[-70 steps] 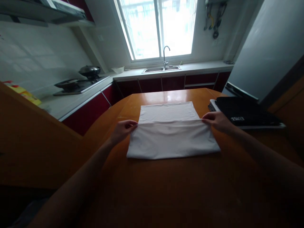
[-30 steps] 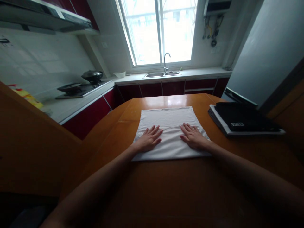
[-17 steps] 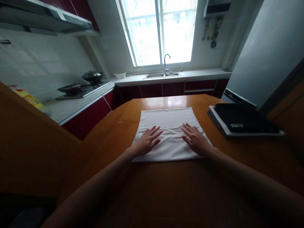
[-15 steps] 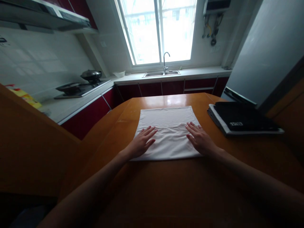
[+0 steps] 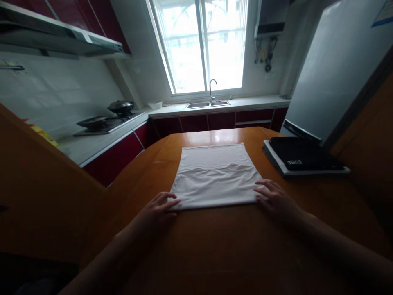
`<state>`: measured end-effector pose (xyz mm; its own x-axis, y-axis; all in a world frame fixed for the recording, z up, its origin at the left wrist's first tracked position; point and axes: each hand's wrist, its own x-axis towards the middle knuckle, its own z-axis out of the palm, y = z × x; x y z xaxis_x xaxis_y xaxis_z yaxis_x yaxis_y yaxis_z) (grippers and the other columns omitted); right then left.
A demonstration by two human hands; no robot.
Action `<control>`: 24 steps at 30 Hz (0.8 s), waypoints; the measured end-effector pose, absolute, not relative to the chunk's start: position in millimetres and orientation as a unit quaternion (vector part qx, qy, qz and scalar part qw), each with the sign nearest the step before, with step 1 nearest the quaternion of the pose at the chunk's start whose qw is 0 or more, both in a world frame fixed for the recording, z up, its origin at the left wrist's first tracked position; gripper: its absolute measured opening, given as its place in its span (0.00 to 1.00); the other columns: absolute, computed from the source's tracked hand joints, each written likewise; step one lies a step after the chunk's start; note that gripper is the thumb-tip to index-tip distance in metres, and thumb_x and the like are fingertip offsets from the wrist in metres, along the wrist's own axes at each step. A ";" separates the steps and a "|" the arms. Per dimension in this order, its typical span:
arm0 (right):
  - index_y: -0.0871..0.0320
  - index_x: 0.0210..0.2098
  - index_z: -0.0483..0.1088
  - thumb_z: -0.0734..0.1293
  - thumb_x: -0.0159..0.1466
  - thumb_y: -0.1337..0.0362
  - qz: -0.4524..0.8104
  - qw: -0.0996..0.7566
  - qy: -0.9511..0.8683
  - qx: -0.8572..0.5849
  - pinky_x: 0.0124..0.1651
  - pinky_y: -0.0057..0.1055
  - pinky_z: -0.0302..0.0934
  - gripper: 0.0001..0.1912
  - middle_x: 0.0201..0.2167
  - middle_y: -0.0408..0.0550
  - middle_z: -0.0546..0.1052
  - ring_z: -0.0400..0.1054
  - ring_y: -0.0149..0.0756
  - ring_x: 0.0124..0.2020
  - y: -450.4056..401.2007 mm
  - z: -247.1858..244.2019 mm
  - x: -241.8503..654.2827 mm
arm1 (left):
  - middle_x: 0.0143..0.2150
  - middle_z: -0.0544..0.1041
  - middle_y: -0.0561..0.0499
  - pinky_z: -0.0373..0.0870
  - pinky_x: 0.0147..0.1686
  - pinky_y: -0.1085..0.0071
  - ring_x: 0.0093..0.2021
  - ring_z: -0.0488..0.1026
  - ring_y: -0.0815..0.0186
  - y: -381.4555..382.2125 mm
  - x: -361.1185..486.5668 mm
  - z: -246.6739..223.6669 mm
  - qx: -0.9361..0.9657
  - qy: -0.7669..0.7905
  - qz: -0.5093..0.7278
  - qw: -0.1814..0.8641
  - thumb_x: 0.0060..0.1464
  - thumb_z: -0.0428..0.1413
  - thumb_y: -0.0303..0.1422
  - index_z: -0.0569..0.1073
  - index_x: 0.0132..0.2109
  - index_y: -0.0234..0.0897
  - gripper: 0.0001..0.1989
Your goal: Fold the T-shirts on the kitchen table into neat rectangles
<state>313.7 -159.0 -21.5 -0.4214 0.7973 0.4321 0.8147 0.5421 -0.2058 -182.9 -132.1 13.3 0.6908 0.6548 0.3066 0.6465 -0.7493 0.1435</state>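
Observation:
A folded white cloth [image 5: 215,180] lies on the brown table, its near half wrinkled and a layer's edge running across the middle. At the cloth's near left corner is my left hand [image 5: 161,207], thumb and forefinger closed on the edge; its other fingers are partly hidden. My right hand [image 5: 274,200] rests at the near right corner, fingers slightly spread over the cloth's edge, the underside out of sight.
A stack of folded dark and white clothes [image 5: 303,157] sits on the right of the wooden table [image 5: 215,246]. Beyond are a counter with a sink [image 5: 198,105], a stove with pans [image 5: 121,107] on the left, and a large grey-white appliance [image 5: 331,69] on the right.
Both hands have slid back toward me and outward, from lying flat on the cloth to its near corners. The left fingers have curled in. The camera view has shifted slightly.

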 end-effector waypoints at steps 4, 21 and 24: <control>0.53 0.47 0.75 0.62 0.69 0.68 -0.085 0.202 -0.867 -0.447 0.50 0.43 0.65 0.12 0.45 0.53 0.76 0.70 0.45 0.47 -177.2 -25.6 327.3 | 0.51 0.74 0.45 0.76 0.46 0.68 0.47 0.75 0.64 -150.3 -192.5 10.0 0.923 0.345 0.171 0.005 0.67 0.51 0.29 0.73 0.58 0.46 0.16; 0.58 0.35 0.73 0.61 0.68 0.73 -0.171 0.189 -0.877 -0.407 0.43 0.37 0.54 0.10 0.35 0.50 0.75 0.66 0.40 0.38 -237.5 -4.4 326.9 | 0.41 0.75 0.47 0.73 0.40 0.70 0.39 0.73 0.65 -217.5 -190.3 26.7 0.931 0.306 0.185 -0.072 0.66 0.49 0.24 0.73 0.48 0.38 0.10; 0.57 0.34 0.72 0.61 0.68 0.71 -0.109 0.168 -0.895 -0.399 0.43 0.37 0.55 0.09 0.34 0.48 0.75 0.66 0.40 0.37 -267.0 -1.7 330.0 | 0.41 0.77 0.49 0.72 0.42 0.70 0.40 0.74 0.65 -245.4 -196.0 32.5 0.945 0.288 0.154 -0.030 0.66 0.51 0.25 0.74 0.48 0.40 0.10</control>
<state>330.0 -267.0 -1.7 -0.6260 0.6771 0.3869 0.7501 0.6584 0.0613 -196.0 -245.4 32.5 0.7864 0.5352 0.3086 0.5534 -0.8323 0.0331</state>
